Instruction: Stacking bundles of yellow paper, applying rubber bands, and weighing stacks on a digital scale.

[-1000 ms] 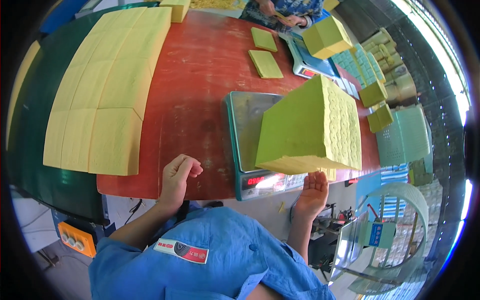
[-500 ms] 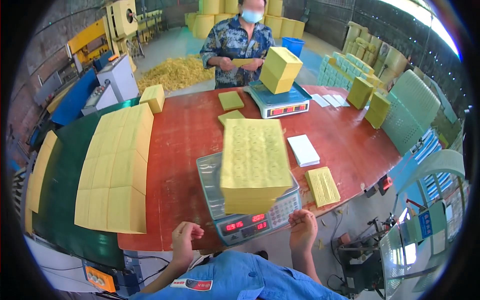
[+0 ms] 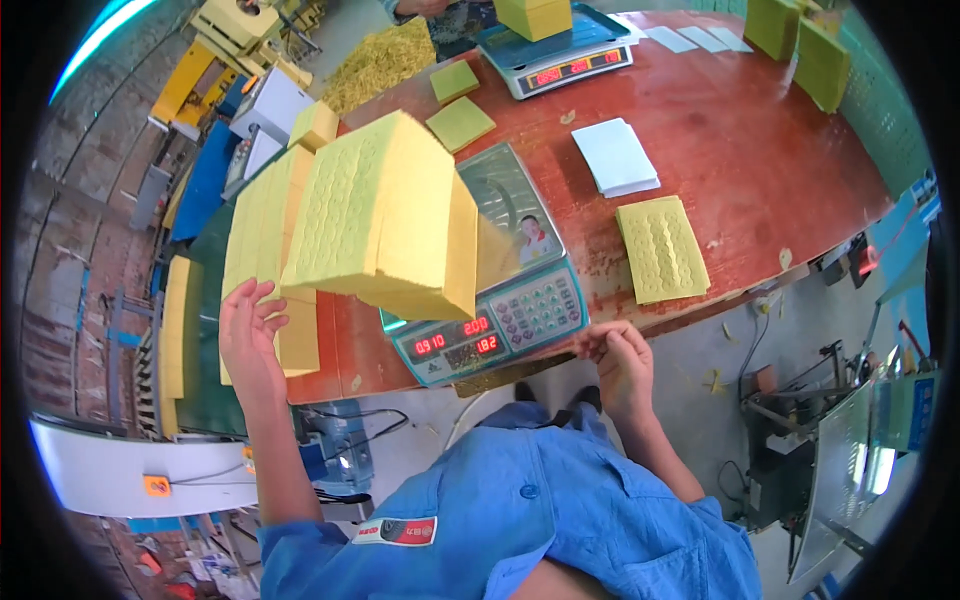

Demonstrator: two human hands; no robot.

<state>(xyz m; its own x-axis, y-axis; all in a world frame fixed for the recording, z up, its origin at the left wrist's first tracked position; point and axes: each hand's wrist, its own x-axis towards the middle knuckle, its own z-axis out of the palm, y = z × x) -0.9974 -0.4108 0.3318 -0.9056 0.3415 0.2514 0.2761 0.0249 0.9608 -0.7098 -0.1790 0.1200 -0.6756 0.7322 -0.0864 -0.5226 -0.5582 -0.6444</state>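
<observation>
A tall stack of embossed yellow paper (image 3: 345,205) stands on the near weighing scale (image 3: 540,310), its upper part overhanging the lower and looking slanted leftward. My left hand (image 3: 252,340) is open beside the stack's lower left corner, fingers slightly bent and apart, holding nothing. By the scale's front right corner, my right hand (image 3: 625,368) has its fingers curled in toward the thumb. Whether anything small is between those fingers is hidden. Red digits glow on the scale's front panel, and part of its metal pan shows right of the stack.
Right of the scale lie a small embossed yellow stack (image 3: 662,250) and white sheets (image 3: 615,157) on the red table (image 3: 745,130). Rows of yellow paper blocks (image 3: 250,235) stand left. A second scale (image 3: 560,62) bears a yellow block, with a co-worker's hand (image 3: 420,8) behind.
My view has turned downward and tilted, so the stack appears farther left and the co-worker is mostly cut off. My right hand's fingers have curled in more; my left hand stays open.
</observation>
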